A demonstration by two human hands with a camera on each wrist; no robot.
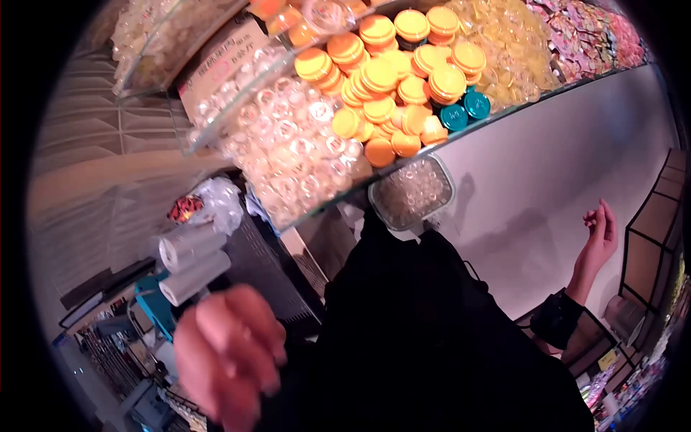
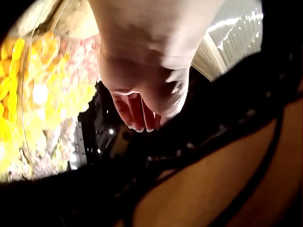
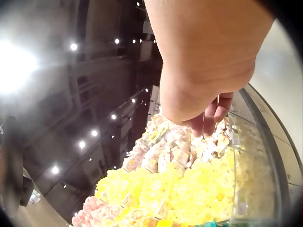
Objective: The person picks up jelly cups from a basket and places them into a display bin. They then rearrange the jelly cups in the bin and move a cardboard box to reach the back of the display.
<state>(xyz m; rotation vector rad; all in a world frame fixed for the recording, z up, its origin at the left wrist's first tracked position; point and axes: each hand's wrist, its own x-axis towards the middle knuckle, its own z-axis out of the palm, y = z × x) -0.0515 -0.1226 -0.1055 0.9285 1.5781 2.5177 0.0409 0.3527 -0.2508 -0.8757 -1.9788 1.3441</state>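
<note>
In the head view my left hand [image 1: 227,353] hangs at the lower left, blurred, its fingers curled loosely with nothing seen in them. The left wrist view shows that hand [image 2: 147,90] from the palm side, fingers bent inward against dark clothing. Out at the right, my right hand [image 1: 602,227] is raised with relaxed, slightly bent fingers and holds nothing. In the right wrist view the right hand [image 3: 208,99] overlaps the bins of wrapped pieces. A clear tub [image 1: 452,180] of small wrapped pieces is below the bin edge, in front of my body.
Glass-walled bins hold orange-lidded round packs [image 1: 378,75], teal-lidded packs [image 1: 454,117], clear-wrapped pieces [image 1: 288,144], yellow pieces [image 1: 497,50] and pink packets [image 1: 583,36]. A cardboard sign [image 1: 223,65] stands among them. To the left are white rolls [image 1: 191,248] and a plastic bag [image 1: 219,201].
</note>
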